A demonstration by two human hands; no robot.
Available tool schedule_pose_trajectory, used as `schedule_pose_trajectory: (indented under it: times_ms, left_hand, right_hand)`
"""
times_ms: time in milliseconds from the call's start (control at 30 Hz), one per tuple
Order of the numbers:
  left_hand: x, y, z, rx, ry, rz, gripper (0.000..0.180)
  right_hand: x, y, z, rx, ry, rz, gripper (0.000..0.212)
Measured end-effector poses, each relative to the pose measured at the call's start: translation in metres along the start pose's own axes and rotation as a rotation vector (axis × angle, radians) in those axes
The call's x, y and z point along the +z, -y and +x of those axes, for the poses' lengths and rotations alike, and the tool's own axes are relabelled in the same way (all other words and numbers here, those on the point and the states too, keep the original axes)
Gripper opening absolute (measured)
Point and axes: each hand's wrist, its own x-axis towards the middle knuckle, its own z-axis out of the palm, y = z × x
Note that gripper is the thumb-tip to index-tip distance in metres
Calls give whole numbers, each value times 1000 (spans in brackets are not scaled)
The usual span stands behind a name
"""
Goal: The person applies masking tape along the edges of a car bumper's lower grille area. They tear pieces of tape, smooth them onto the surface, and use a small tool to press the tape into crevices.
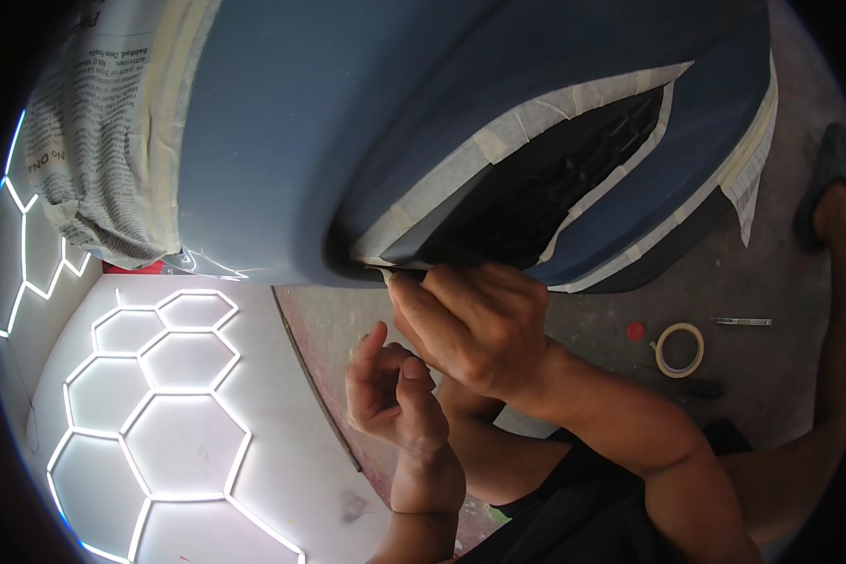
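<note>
A grey-blue car bumper [254, 132] fills the upper middle. Strips of cream masking tape [442, 193] edge its black grille insert [536, 188]. At the lower left corner of that opening, my right hand [479, 324] pinches a short end of masking tape [386, 274] against the bumper. The fingertips touch the lower rim there and partly hide the strip. Just below and to the left, my left hand [395, 390] is held in the air with loosely curled fingers, the thumb apart from them. Nothing shows in it.
Taped newspaper [103, 150] covers the left part. On the floor at right lie a tape roll [679, 351], a red cap [635, 330], a slim silver cutter-like tool [744, 321] and a dark object [700, 387]. A foot in a dark shoe [827, 174] stands far right. Hexagonal lights glow at lower left.
</note>
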Motion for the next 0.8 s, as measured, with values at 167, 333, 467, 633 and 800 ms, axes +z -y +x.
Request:
schedule_pose_trajectory:
  times_ms: [167,333,467,633,800]
  left_hand:
    - [-3,1,-1,-10,8,5,42]
    - [-3,1,-2,-54,2,-17,42]
    - [-1,-1,-3,-100,-25,-17,41]
    - [3,-1,3,-250,-65,-163,34]
    - [16,-2,7,-341,52,-403,27]
  right_hand:
    - [-1,1,0,2,10,0,19]
    - [1,2,2,19,-12,7,19]
    - [3,0,0,45,15,4,21]
    - [-10,3,-1,341,74,238,14]
    - [-35,19,-6,842,122,699,4]
